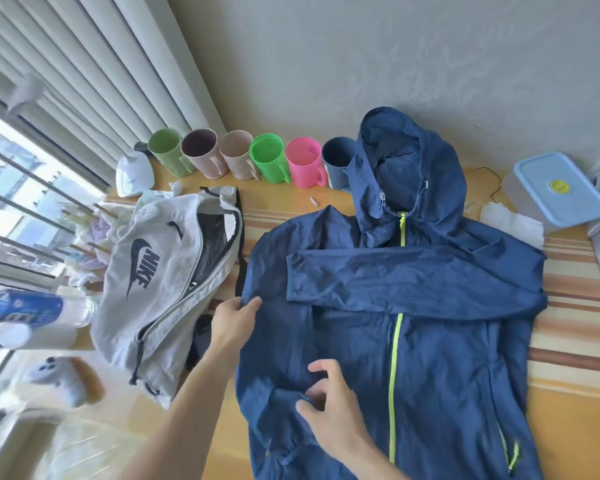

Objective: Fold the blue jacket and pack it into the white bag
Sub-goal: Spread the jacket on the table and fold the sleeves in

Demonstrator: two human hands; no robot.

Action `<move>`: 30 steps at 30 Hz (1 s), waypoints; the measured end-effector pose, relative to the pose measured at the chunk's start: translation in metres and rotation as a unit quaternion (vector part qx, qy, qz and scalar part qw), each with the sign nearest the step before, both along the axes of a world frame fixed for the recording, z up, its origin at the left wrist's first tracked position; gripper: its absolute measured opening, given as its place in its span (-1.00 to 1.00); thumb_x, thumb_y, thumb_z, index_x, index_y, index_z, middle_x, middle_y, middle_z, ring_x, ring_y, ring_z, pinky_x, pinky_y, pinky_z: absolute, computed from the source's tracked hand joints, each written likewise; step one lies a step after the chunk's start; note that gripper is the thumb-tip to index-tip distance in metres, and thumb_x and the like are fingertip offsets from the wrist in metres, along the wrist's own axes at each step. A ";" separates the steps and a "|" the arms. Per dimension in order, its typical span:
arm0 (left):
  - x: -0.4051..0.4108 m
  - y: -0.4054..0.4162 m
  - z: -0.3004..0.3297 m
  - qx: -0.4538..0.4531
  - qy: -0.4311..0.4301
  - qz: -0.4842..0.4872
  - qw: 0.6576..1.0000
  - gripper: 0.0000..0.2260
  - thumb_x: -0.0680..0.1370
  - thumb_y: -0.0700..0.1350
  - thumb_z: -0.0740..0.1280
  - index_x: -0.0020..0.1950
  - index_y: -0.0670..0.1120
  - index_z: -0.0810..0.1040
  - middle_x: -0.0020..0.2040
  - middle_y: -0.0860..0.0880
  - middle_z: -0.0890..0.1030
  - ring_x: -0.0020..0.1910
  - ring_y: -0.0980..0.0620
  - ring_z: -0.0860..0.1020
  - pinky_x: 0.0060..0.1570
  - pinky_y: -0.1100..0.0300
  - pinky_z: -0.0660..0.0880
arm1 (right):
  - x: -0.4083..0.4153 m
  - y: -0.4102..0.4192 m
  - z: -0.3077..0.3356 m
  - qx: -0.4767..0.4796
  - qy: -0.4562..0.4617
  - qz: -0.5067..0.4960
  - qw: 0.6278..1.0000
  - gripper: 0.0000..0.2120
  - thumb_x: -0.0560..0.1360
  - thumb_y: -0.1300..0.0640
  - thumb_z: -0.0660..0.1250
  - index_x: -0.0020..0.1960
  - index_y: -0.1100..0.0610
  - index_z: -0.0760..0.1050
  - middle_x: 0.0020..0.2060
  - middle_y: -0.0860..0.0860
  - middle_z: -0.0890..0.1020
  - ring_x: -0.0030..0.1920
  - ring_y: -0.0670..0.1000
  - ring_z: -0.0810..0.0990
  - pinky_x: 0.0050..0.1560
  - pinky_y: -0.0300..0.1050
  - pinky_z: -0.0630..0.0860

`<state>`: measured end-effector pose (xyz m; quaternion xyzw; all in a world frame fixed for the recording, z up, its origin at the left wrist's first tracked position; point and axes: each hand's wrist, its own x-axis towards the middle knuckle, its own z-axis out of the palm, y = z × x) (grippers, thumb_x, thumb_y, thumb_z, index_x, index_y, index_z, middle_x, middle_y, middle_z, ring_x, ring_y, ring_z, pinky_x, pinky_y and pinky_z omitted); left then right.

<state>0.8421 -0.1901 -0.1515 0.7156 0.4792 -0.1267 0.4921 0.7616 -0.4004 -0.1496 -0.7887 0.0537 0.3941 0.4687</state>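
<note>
One blue jacket (413, 323) flat on table (568, 393), pinched by left hand (234, 323) and right hand (329, 403). One white bag (160, 292) beside (unzipped). Six mugs (303, 164) behind.

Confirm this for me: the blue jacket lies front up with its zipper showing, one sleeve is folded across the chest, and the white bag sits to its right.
Wrong on one count. In the head view the white bag sits to the left of the blue jacket, not its right. The rest holds: front up, zipper showing, one sleeve folded across the chest.
</note>
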 end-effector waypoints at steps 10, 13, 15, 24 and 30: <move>0.025 0.049 0.055 -0.351 -0.102 0.162 0.917 -0.67 0.69 0.00 0.21 0.00 -0.20 0.63 -0.25 -0.17 0.75 -0.33 -0.11 0.74 -0.17 0.02 0.63 | 0.077 0.020 0.109 0.211 -0.100 -0.090 0.968 -0.82 0.54 0.27 0.38 0.03 0.01 0.61 0.00 -0.23 0.67 -0.25 -0.02 0.51 -0.24 -0.30 0.41; 0.031 0.026 0.071 -0.429 -0.182 0.169 0.869 -0.64 0.69 -0.01 0.16 0.06 -0.19 0.67 -0.12 -0.14 0.77 -0.17 -0.12 0.76 -0.17 0.05 0.70 | 0.123 -0.016 0.137 0.149 -0.170 -0.090 0.970 -0.76 0.46 0.26 0.49 0.04 -0.03 0.63 0.06 -0.17 0.69 0.09 -0.25 0.59 0.00 -0.46 0.42; 0.036 0.003 0.069 -0.451 -0.183 0.146 0.861 -0.73 0.62 -0.03 0.25 0.05 -0.16 0.67 -0.10 -0.10 0.74 -0.17 -0.12 0.73 -0.14 0.05 0.67 | 0.148 -0.061 0.144 0.071 -0.189 -0.058 0.978 -0.72 0.41 0.26 0.55 0.03 -0.04 0.64 0.02 -0.15 0.69 0.08 -0.23 0.60 0.03 -0.39 0.45; 0.064 -0.070 0.015 -0.400 -0.017 0.143 0.905 -0.22 0.43 0.33 0.47 0.44 -0.20 0.48 0.33 -0.18 0.60 0.30 -0.17 0.60 0.43 -0.07 0.46 | 0.205 -0.239 0.024 -0.320 -0.105 0.011 0.942 -0.58 0.32 0.01 0.64 0.12 0.07 0.62 0.11 0.06 0.71 0.11 0.12 0.65 0.06 -0.01 0.55; 0.118 -0.081 -0.003 -0.348 -0.087 0.227 0.905 -0.46 0.44 -0.01 0.56 0.37 -0.15 0.56 0.08 -0.10 0.67 0.01 -0.07 0.69 -0.07 0.11 0.62 | 0.174 -0.277 -0.016 -0.207 -0.065 -0.045 0.975 -0.83 0.36 0.06 0.63 -0.17 0.11 0.70 -0.20 0.07 0.77 -0.09 0.16 0.75 0.05 0.17 0.62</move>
